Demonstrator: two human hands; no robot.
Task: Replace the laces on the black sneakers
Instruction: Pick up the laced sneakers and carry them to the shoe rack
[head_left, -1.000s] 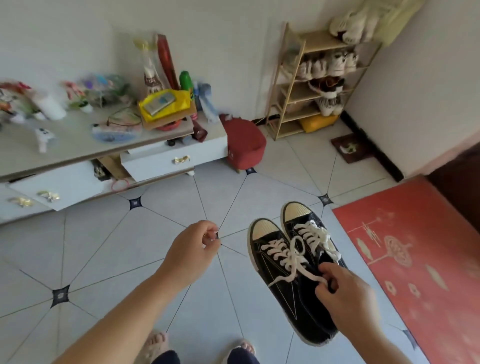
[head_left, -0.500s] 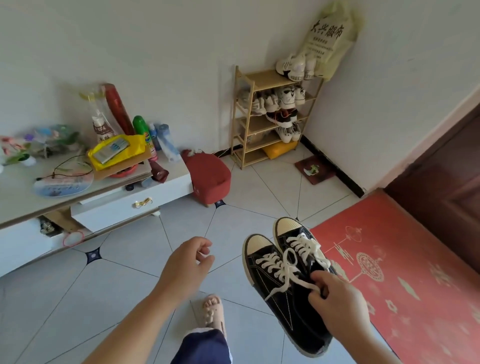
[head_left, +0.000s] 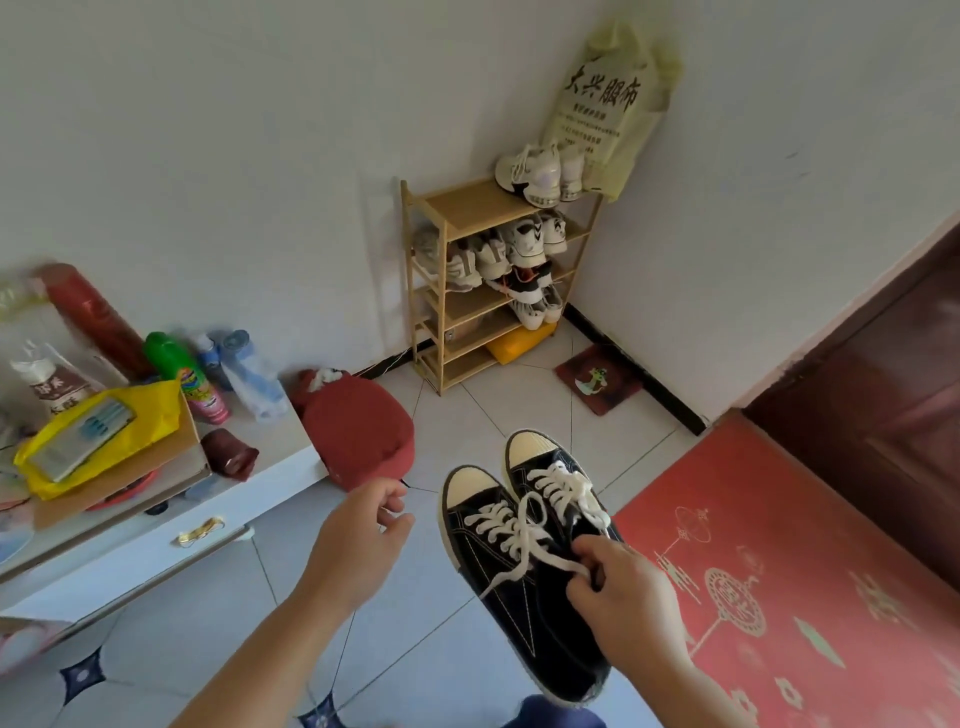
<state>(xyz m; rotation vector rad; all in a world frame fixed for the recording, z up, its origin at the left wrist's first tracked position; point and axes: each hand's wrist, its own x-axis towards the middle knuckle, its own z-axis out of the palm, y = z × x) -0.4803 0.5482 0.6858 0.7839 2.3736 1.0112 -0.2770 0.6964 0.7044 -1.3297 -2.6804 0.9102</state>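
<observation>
Sneakers (head_left: 524, 577) hang as a pair in the air over the tiled floor (head_left: 467, 410), just left of the red mat (head_left: 810, 597), toes pointing away; R hand (head_left: 631, 597) grips both together at the heel end, fingers curled round the collars, a loose lace end running up to its fingers; L hand (head_left: 358, 540) is beside them but apart, fingers loosely curled, holding nothing. Laces (head_left: 519, 525) are white, flat, threaded thru the eyelets and tied in bows, so nothing is replaced yet. Judging by looks: canvas uppers soft and light, one hand carries both w/o strain; rubber soles and cream toe caps stiff, prob. the best place to brace a shoe while pulling; laces limp, cotton-like, likely to drag at the eyelets rather than slide; take a bow's free end to undo it, then work each crossing loose from the top down; nothing fragile. Writing: no brand legible on the sneakers from this angle; pale yellow bag (head_left: 608, 104) above the rack (head_left: 452, 317) has big dark characters, approx. 大兴服 + one I can't fix, smaller lines below unreadable; green bottle (head_left: 179, 369) and packet (head_left: 52, 387) on the cabinet (head_left: 156, 545) carry labels, too blurred to read.
</observation>
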